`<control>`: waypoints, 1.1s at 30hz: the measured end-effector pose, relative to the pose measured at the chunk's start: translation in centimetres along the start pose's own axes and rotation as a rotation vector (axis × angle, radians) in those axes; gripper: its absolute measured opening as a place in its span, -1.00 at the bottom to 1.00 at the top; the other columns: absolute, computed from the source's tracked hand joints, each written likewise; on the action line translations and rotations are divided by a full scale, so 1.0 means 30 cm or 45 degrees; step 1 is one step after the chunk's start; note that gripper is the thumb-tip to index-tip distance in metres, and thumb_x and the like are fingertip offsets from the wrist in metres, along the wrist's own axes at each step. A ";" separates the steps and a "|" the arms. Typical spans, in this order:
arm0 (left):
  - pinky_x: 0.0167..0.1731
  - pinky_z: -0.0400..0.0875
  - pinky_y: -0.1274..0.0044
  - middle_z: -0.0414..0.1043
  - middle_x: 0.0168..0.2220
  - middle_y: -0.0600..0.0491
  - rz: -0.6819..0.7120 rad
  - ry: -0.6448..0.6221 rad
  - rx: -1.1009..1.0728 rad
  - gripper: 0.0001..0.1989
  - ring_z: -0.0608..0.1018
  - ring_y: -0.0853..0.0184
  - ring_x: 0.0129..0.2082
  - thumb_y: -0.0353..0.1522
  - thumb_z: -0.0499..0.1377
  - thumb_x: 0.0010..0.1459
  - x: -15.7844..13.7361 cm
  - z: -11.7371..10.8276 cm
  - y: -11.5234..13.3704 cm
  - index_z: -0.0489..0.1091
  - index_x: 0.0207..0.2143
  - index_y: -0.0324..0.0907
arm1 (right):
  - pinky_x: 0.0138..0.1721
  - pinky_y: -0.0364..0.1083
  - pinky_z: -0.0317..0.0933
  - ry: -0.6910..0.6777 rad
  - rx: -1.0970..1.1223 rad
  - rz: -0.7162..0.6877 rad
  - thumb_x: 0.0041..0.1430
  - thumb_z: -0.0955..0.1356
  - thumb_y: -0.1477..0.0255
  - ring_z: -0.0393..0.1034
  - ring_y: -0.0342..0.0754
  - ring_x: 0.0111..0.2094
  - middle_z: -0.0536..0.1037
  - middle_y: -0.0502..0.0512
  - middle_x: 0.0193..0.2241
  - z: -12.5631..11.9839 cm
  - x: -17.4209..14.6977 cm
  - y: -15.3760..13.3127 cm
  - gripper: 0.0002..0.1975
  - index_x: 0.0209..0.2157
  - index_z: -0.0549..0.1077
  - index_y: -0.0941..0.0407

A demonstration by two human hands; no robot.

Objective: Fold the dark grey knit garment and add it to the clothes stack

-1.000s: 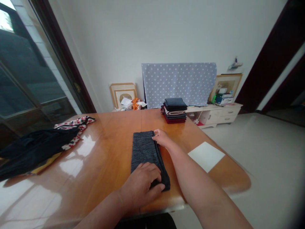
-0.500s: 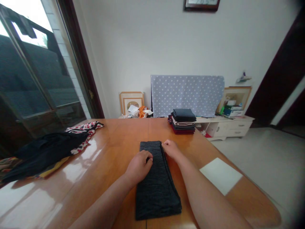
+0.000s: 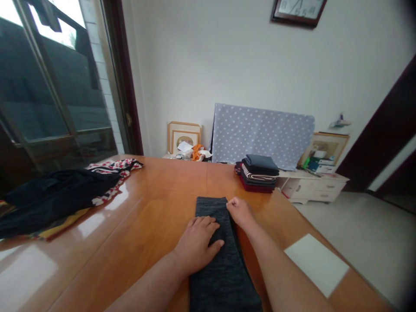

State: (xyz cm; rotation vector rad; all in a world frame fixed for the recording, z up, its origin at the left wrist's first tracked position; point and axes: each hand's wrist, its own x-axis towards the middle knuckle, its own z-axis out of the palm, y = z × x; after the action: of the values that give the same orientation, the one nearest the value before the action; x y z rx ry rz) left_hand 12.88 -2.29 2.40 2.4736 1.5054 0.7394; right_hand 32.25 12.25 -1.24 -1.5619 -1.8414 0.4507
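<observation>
A dark grey mottled garment (image 3: 224, 268), folded into a long strip, lies on the wooden table in front of me; its near end runs out of view. My left hand (image 3: 201, 242) rests flat on the middle of the strip, palm down, with thumb and fingers apart. At the far right corner my right hand (image 3: 239, 211) is closed, thumb and fingers pinching the garment's edge. Whether it is trousers or another piece cannot be made out.
A stack of folded clothes (image 3: 259, 173) stands at the table's far right. Loose clothes (image 3: 61, 193) lie heaped on the left. A pale sheet (image 3: 316, 263) is near the right edge of the wooden table (image 3: 156, 208). Behind are a white cabinet (image 3: 313, 188) and a dotted cloth (image 3: 260, 134).
My left hand has gone from curled fingers to lying flat and spread on the garment. My right hand stays at the far right corner. The view has tilted and shifted.
</observation>
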 end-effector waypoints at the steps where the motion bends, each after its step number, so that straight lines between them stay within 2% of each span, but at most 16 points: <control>1: 0.18 0.15 0.13 0.36 0.16 -0.10 0.001 -0.017 0.011 -0.59 0.35 0.04 0.16 -0.18 0.15 0.22 -0.003 -0.001 0.001 0.39 0.09 -0.08 | -0.46 -0.13 -0.02 -0.024 -0.021 0.006 0.09 0.36 0.26 0.31 -0.08 -0.50 0.51 0.00 -0.56 -0.001 -0.001 0.003 -0.80 -0.53 0.48 0.04; 4: 0.20 0.11 0.10 0.34 0.18 -0.10 0.003 -0.043 0.020 -0.55 0.33 0.01 0.19 -0.16 0.17 0.20 -0.009 0.000 0.004 0.38 0.11 -0.07 | -0.44 -0.13 0.00 -0.059 -0.046 0.024 0.09 0.36 0.27 0.33 -0.07 -0.49 0.51 0.01 -0.56 -0.001 -0.003 0.006 -0.82 -0.51 0.50 0.03; 10: 0.22 0.06 0.05 0.30 0.22 -0.12 0.008 -0.071 0.022 -0.46 0.28 -0.05 0.23 -0.07 0.19 0.15 -0.012 0.004 -0.001 0.36 0.14 -0.09 | -0.42 -0.12 0.07 -0.064 -0.040 0.016 0.16 0.33 0.12 0.38 -0.04 -0.46 0.55 0.04 -0.50 0.015 0.001 -0.008 -0.71 -0.41 0.52 0.03; 16: 0.25 0.00 0.02 0.23 0.27 -0.10 0.034 -0.113 0.026 -0.30 0.20 -0.08 0.29 0.09 0.15 0.10 -0.015 0.019 -0.020 0.30 0.20 -0.05 | -0.36 -0.12 0.11 0.007 -0.247 0.037 0.22 0.28 0.23 0.43 -0.03 -0.37 0.57 0.04 -0.45 0.006 0.007 -0.013 -0.75 -0.35 0.52 0.06; 19: 0.26 -0.02 0.02 0.21 0.29 -0.07 0.033 -0.123 0.040 -0.28 0.18 -0.08 0.30 0.13 0.12 0.10 -0.016 0.027 -0.028 0.28 0.22 -0.01 | -0.27 -0.10 0.19 -0.019 -0.280 0.003 0.24 0.27 0.25 0.45 -0.01 -0.28 0.59 0.08 -0.34 -0.011 -0.002 -0.030 -0.74 -0.26 0.53 0.07; 21: 0.27 -0.02 0.02 0.21 0.30 -0.06 0.030 -0.127 0.048 -0.28 0.17 -0.08 0.31 0.14 0.11 0.09 -0.015 0.031 -0.031 0.28 0.22 0.00 | -0.11 -0.07 0.22 0.013 -0.299 -0.106 0.29 0.22 0.26 0.44 0.01 -0.13 0.59 0.13 -0.16 -0.021 -0.018 -0.050 -0.69 -0.14 0.52 0.06; 23: 0.27 -0.02 0.02 0.21 0.29 -0.07 0.030 -0.131 0.052 -0.27 0.17 -0.09 0.31 0.15 0.10 0.09 -0.014 0.033 -0.032 0.28 0.21 0.00 | 0.10 0.00 0.12 -0.028 -0.359 -0.259 0.34 0.16 0.25 0.32 0.05 0.11 0.48 0.15 0.08 -0.025 -0.041 -0.071 -0.60 0.05 0.46 0.04; 25: 0.26 -0.02 0.02 0.21 0.29 -0.08 0.034 -0.139 0.049 -0.25 0.17 -0.09 0.31 0.16 0.10 0.08 -0.013 0.034 -0.032 0.28 0.21 -0.01 | 0.26 0.11 -0.08 -0.204 -0.445 -0.360 0.37 0.11 0.19 0.03 0.09 0.31 0.26 0.13 0.28 -0.021 -0.066 -0.088 -0.50 0.24 0.30 0.02; 28: 0.26 -0.03 0.01 0.19 0.30 -0.09 0.048 -0.151 0.036 -0.21 0.16 -0.10 0.31 0.18 0.10 0.06 -0.015 0.033 -0.031 0.25 0.24 -0.02 | 0.31 0.28 -0.35 -0.494 -0.542 -0.316 0.38 0.02 0.07 -0.36 0.14 0.41 -0.07 0.07 0.40 -0.008 -0.095 -0.095 -0.36 0.38 0.02 0.03; 31: 0.25 -0.01 0.04 0.21 0.28 -0.09 0.070 -0.137 0.016 -0.26 0.19 -0.08 0.30 0.16 0.10 0.10 -0.015 0.019 -0.029 0.27 0.21 -0.04 | 0.30 0.34 -0.46 -0.595 -0.554 -0.252 0.37 -0.02 0.03 -0.48 0.14 0.42 -0.20 0.04 0.42 -0.001 -0.100 -0.085 -0.32 0.40 -0.10 0.02; 33: 0.24 0.05 0.11 0.30 0.21 -0.06 0.062 -0.069 0.001 -0.46 0.28 0.02 0.24 0.03 0.04 0.23 -0.009 0.003 -0.031 0.33 0.13 -0.04 | 0.31 0.33 -0.46 -0.576 -0.511 -0.268 0.37 0.01 0.02 -0.46 0.13 0.42 -0.17 0.05 0.42 -0.004 -0.091 -0.073 -0.32 0.39 -0.06 0.02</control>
State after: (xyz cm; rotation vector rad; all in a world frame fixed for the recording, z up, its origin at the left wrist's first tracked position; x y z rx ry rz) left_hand 12.08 -2.05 1.89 2.5178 1.4324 0.6739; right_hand 30.90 9.11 -0.46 -1.5826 -2.5430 0.3727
